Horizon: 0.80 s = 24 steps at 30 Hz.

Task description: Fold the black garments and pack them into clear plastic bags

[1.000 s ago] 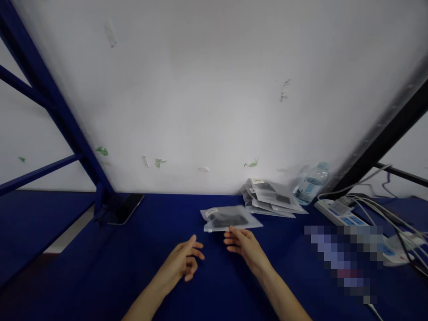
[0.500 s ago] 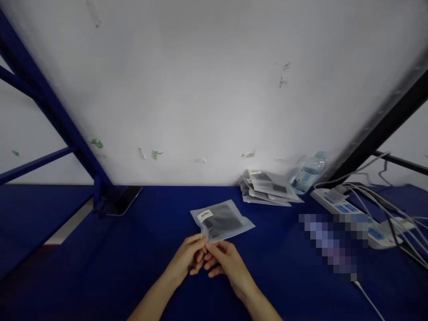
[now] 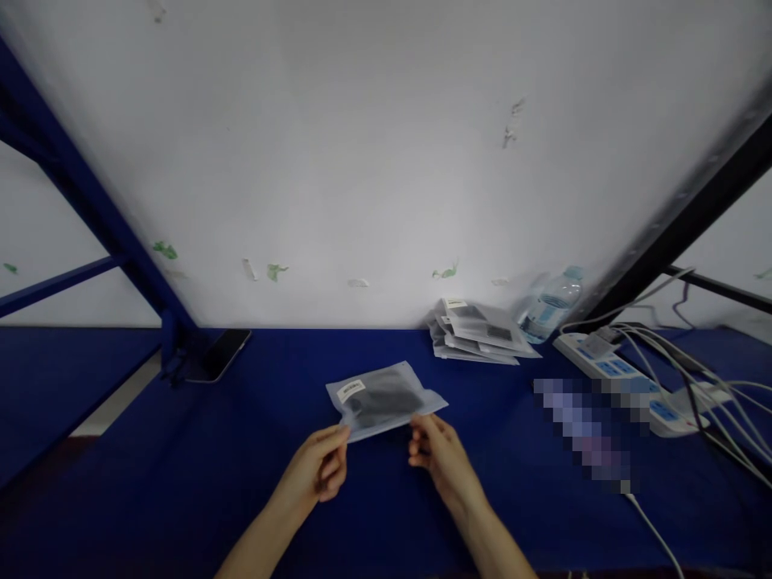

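The white label (image 3: 351, 392) on the frosted pouch (image 3: 384, 400) carries print, but it is too small to read.

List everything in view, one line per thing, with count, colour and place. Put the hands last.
frosted pouch: one, translucent grey with a dark item inside and a white label, held by its near edge over the table centre.
pouch stack: one pile, exact count unclear, grey-white, at the wall, right of centre.
water bottle: one, clear with a blue label, lying beside the stack.
power strip: one, white, far right, with white and dark cables plugged in.
phone: one, black, far left by the blue frame post.
table: one, blue cloth surface.
wall panel: one, white, behind the table.
left hand: one, pinching the pouch's near left corner.
right hand: one, fingertips at the pouch's near right edge.
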Motion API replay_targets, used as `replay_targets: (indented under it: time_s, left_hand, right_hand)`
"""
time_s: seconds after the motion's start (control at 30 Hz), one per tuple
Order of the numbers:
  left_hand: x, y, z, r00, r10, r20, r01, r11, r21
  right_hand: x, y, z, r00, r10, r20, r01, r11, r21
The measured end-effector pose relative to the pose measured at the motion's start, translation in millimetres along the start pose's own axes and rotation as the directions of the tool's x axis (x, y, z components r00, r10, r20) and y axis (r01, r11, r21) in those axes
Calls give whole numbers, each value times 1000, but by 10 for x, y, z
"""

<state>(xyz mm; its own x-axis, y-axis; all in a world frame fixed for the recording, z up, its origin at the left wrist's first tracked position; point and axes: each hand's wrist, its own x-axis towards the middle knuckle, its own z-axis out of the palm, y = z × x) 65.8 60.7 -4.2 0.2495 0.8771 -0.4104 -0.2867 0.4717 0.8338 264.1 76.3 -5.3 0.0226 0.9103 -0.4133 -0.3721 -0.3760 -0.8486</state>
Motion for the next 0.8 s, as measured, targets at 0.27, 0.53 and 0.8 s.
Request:
replay_targets:
  time_s: [0.27, 0.53, 0.8]
  left_hand:
    - [-76, 10, -91, 999, -33, -18, 32, 999, -37]
    - [-51, -7, -133, 999, -51, 2, 51, 996, -72]
    - [-60, 35, -82, 999, -37, 19, 38, 999, -36]
  right_hand:
    - [159, -135, -364, 997, 5, -74, -3, 1000, 20]
    - [-68, -125, -183, 975, -210, 69, 220, 900, -376]
    - [-165, 103, 27, 586, -547, 598, 763, 122, -635]
